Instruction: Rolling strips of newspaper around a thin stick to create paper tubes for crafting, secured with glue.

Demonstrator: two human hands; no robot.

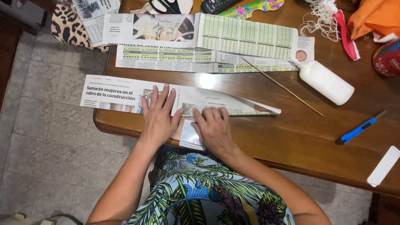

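A folded newspaper strip (175, 101) lies along the near edge of the wooden worktop (291, 137), at centre frame. The left hand (158, 116) presses flat on it, fingers spread, gripping nothing. The right hand (214, 129) lies just beside, fingers extended on the strip's lower fold. Farther right lie a thin wooden stick (281, 86), a white glue bottle (325, 81) and a blue utility knife (360, 127).

White glue bottle (326, 82); blue utility knife (360, 127); leopard-print cushion (68, 27); brown wooden table (291, 137).
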